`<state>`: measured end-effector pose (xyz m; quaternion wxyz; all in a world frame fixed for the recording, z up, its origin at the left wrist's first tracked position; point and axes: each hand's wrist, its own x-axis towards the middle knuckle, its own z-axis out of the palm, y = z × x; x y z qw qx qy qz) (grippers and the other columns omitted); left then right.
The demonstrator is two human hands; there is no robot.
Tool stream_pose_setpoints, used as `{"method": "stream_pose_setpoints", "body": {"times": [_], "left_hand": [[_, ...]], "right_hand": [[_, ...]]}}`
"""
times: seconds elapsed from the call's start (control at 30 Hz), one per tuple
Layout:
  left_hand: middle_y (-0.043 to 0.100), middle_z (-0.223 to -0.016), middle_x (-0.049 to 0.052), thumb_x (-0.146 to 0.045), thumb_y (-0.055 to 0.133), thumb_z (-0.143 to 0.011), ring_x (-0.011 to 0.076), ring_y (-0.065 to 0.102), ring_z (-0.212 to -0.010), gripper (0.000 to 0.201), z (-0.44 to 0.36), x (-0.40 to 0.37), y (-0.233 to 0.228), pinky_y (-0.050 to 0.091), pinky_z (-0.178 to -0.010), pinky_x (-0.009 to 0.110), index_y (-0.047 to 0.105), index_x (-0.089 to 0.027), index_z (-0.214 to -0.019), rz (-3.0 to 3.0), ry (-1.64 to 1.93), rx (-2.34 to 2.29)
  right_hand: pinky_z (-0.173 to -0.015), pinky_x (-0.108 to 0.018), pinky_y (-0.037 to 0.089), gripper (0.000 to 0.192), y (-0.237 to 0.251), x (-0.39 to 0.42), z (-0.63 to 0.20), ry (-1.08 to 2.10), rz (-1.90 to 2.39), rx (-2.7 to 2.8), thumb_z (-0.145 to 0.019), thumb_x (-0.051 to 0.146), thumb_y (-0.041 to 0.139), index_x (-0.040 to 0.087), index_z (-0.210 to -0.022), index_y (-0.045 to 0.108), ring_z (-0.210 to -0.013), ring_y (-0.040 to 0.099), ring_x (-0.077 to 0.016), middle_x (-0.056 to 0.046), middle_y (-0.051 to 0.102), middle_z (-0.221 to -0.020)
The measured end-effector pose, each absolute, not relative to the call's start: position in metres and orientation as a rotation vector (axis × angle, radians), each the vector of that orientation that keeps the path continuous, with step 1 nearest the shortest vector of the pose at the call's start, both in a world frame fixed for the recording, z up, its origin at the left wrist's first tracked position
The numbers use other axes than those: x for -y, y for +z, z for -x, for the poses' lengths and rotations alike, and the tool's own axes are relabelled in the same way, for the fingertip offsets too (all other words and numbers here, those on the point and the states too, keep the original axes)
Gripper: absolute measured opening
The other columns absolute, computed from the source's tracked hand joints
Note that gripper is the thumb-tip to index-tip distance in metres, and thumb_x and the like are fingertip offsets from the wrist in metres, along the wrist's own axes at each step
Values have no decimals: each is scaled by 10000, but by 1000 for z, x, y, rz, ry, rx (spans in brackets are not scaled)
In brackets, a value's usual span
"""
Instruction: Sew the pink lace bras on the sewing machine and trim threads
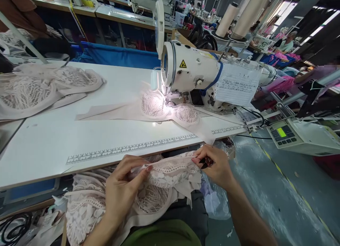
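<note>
Just below the table's front edge, a pale pink lace bra (170,171) is stretched between my hands. My left hand (124,185) pinches its top edge between thumb and fingers. The other end of that edge is pinched by my right hand (215,166), which also has small dark thread snips (205,163) tucked in its fingers, mostly hidden. Another pale bra (186,115) lies on the table with its middle under the lit needle area of a white sewing machine (191,67). More lace pieces (85,203) are heaped on and beside my lap.
Several finished-looking bras (39,86) are piled on the left of the white table (79,139), which has a printed ruler along its front. A control box (305,134) juts out at the right. Thread cones (228,21) stand behind the machine. Other people sit farther back.
</note>
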<state>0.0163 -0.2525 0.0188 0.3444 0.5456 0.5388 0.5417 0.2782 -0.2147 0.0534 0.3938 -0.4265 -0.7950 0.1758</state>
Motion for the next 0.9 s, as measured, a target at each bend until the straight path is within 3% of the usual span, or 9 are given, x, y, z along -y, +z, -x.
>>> {"method": "stream_pose_setpoints", "body": {"times": [0.13,0.27,0.33,0.43,0.67,0.7,0.83,0.9], "left_hand": [[660,-872,-1,-242,743,-839,196,587,-837,57,-19,253,17,467,-741,309,741,-290,-808,-1324,1468,-1399],[671,-884,5,-251,753,-828,209,595,-877,42,-18,253,14,473,-772,318,741,-279,-799,-1270,1442,-1405],[671,-887,8,-243,746,-833,209,596,-888,49,-18,251,12,478,-783,320,739,-274,-795,-1253,1426,-1399],[671,-890,7,-221,740,-833,198,601,-894,71,-19,249,8,490,-816,317,742,-271,-783,-1254,1419,-1363],[679,-894,34,-234,765,-811,212,629,-912,43,-19,243,11,529,-839,332,749,-251,-774,-1329,1358,-1176],[686,-959,47,-255,775,-807,226,633,-959,24,-20,241,17,529,-861,343,754,-253,-819,-1381,1301,-1136],[620,-1260,92,-324,827,-766,286,572,-1175,466,-33,234,41,500,-959,386,663,-282,-1200,-1709,1036,-926],[650,-1118,80,-270,736,-857,246,602,-1058,276,-45,231,49,510,-881,344,665,-256,-1124,-1837,1009,-818]], "right_hand": [[-564,-250,493,105,46,216,-280,487,1244,1963,-864,236,703,219,-808,616,-611,623,-142,-13,696,-740],[-660,-268,536,115,45,214,-280,527,1215,1958,-879,211,695,230,-992,682,-742,677,-168,-28,726,-844],[-632,-262,506,31,48,212,-278,520,1198,1975,-898,214,678,224,-915,703,-699,643,-156,-23,709,-793],[-537,-251,417,123,60,208,-277,611,1207,1959,-896,247,684,207,-780,694,-586,534,-125,-11,648,-703],[-532,-257,368,172,95,200,-298,1020,1008,1949,-864,297,727,203,-728,676,-602,477,-124,-7,579,-691],[-539,-261,371,179,99,200,-299,1045,985,1971,-862,302,730,204,-724,672,-611,478,-130,-7,576,-678],[-568,-271,402,143,110,207,-282,1001,991,2123,-871,276,712,205,-754,672,-650,519,-148,-21,611,-700],[-601,-275,412,121,110,211,-269,918,1012,2216,-864,251,707,204,-763,661,-682,541,-155,-17,619,-701]]}}
